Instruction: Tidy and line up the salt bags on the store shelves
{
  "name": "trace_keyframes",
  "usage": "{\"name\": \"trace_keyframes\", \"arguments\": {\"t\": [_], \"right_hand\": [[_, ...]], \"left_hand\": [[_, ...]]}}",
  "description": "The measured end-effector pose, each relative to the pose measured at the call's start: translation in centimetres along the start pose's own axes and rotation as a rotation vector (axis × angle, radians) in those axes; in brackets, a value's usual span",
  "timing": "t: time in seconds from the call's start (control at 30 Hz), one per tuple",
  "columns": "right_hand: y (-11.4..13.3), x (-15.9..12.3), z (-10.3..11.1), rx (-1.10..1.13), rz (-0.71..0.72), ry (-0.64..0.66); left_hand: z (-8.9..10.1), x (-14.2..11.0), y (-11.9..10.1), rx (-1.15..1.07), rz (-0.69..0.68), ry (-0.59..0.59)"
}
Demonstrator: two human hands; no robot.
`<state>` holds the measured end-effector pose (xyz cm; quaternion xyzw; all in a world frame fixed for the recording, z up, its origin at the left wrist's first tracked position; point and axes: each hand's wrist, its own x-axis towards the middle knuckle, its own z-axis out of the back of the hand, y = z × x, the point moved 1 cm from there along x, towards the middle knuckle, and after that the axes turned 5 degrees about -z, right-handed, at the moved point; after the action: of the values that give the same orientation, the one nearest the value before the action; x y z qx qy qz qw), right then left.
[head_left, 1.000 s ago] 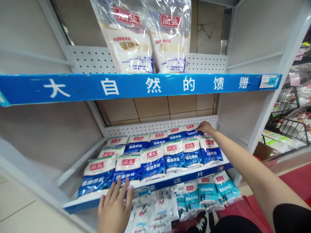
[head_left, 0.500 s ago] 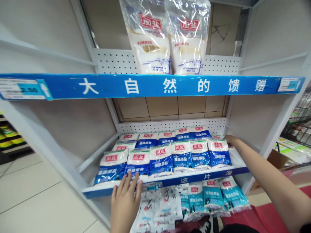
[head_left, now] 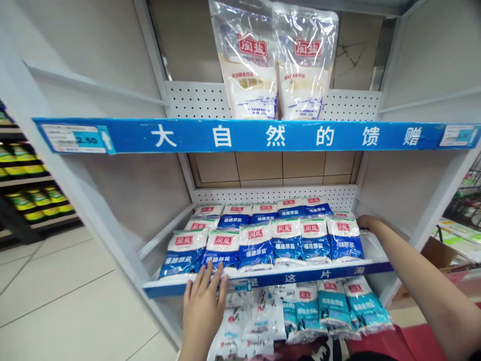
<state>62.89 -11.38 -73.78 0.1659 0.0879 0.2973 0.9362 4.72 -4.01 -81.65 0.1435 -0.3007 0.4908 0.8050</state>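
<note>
Head camera view: blue-and-white plastic packets with red labels (head_left: 256, 246) are arranged in rows on a white metal shelf (head_left: 374, 252) fronted by a blue strip with white characters (head_left: 308, 277). Six packets are lined up along the front, leaning back, and more are seen behind them, near a perforated white back panel (head_left: 278, 193).

The left hand (head_left: 205, 295) is held palm down at the front edge, its fingers spread, with the fingertips laid at the lower part of the second front packet from the left (head_left: 222, 245). Nothing is seen pinched by it. The right hand (head_left: 367, 223) is placed at the right end of the same shelf, just beside the rightmost packets; its fingers are mostly hidden, so whether anything is gripped cannot be told.

On the upper shelf, behind a brighter blue strip (head_left: 195, 137), two clear-topped plastic pouches with white contents (head_left: 306, 65) are stood side by side. Below the packets, teal-and-white packets (head_left: 334, 306) are laid at the right and white packets with dark characters (head_left: 263, 316) at the left.
</note>
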Motion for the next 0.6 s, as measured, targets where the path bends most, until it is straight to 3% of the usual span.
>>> {"name": "trace_keyframes", "arguments": {"t": [0.17, 0.3, 0.43, 0.5, 0.53, 0.6], "right_hand": [[-0.1, -1.4, 1.6, -0.061, 0.11, -0.012], [2.5, -4.1, 4.7, -0.211, 0.208, -0.229], [7.2, -7.8, 8.8, -0.294, 0.251, -0.476], [10.2, -9.7, 10.1, -0.156, 0.267, -0.595], [12.0, -10.5, 10.3, -0.014, 0.292, -0.587], [16.0, -11.9, 9.1, 0.356, 0.344, -0.403]], "left_hand": [[0.0, 0.0, -0.1, 0.0, 0.005, -0.008], [0.0, 0.0, 0.0, -0.007, 0.017, 0.013], [0.0, 0.0, 0.1, -0.031, 0.005, 0.03], [0.1, -0.1, 0.0, -0.042, 0.004, 0.0], [0.1, -0.1, 0.0, -0.048, 0.006, -0.016], [0.1, -0.1, 0.0, -0.062, 0.003, -0.028]]}}
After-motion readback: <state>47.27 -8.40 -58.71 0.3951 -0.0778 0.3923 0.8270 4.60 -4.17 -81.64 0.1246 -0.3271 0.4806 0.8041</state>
